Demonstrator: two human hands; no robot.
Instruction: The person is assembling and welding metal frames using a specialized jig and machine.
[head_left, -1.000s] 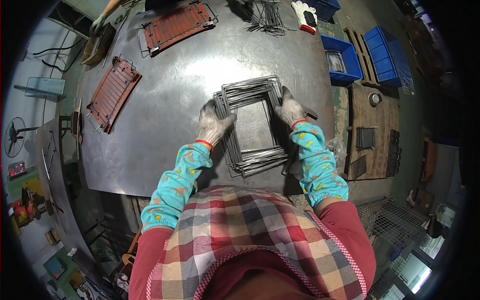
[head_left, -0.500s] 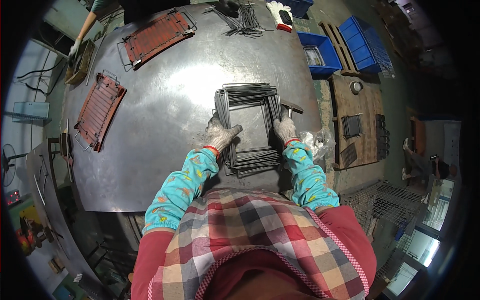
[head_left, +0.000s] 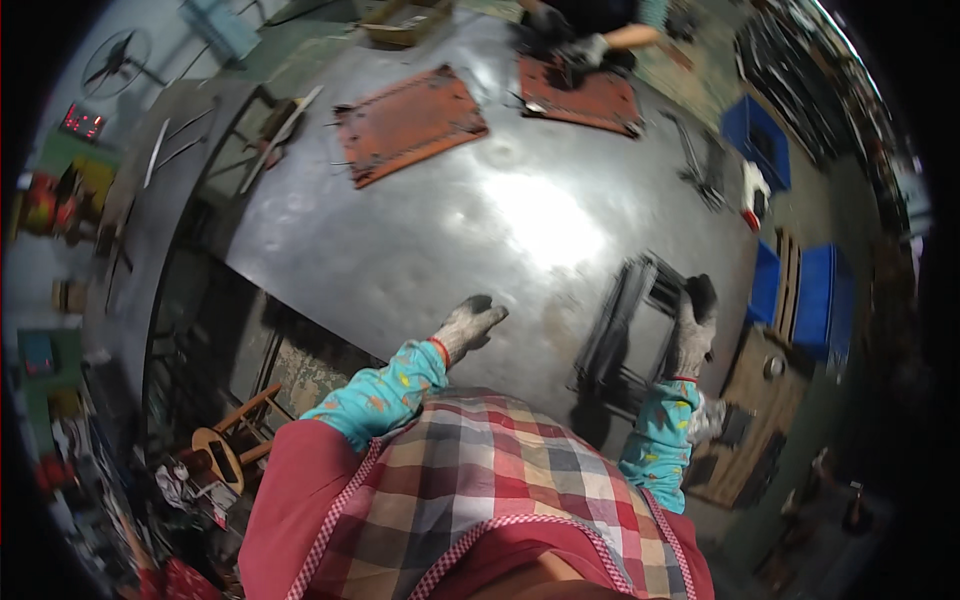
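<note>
that wide camera, up on the head, peers down close over the near apron (head_left: 500, 455) and across the table (head_left: 430, 250) beyond.

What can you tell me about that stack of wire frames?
The stack of wire frames is dark grey and looks like metal: thin-barred rectangles piled together, with an open middle. It lies on the shiny table, near the edge closest to the person, slanting in the picture. The gloved right hand is at its right side, seemingly touching it. Blur hides the number of frames.
</note>
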